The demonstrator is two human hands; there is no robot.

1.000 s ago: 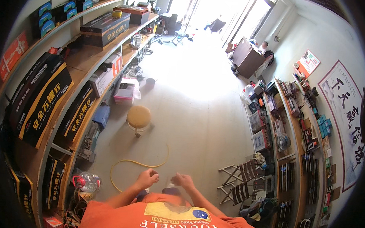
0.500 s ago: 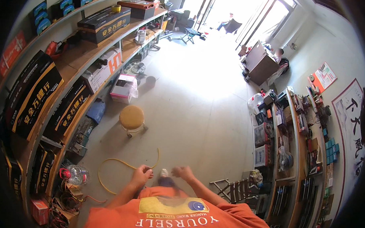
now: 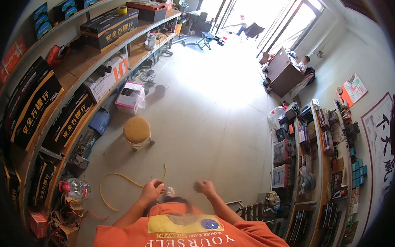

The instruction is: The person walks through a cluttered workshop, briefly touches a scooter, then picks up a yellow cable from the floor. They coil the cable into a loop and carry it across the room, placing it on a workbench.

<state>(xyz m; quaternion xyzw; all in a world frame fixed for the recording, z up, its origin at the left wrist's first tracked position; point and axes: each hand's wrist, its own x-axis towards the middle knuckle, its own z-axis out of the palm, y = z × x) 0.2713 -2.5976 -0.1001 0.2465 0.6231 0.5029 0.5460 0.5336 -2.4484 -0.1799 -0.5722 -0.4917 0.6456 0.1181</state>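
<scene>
My left hand (image 3: 153,190) is raised in front of my body with its fingers drawn together. Anything between them is too small or hidden to name. A thin yellow cable (image 3: 101,187) curls across the floor, and part of it is hidden behind that hand. From the picture I take the cable to lie on the floor, apart from the hand. My right hand (image 3: 205,188) is held up a short way to the right, fingers curled in. What it holds, if anything, does not show. A pale shoe (image 3: 170,192) appears between my hands.
A round yellow stool (image 3: 137,130) stands ahead on the left. Shelves with dark boxes (image 3: 37,105) line the left side, beside a plastic bottle (image 3: 78,189) and tangled wires. On the right are a folding stool (image 3: 255,213) and stocked shelves. Farther off, a person sits behind a desk (image 3: 284,72).
The stool, cable and floor have shifted left and slightly down in view. My right hand has moved slightly right and its fingers look more curled. The left hand keeps nearly the same place.
</scene>
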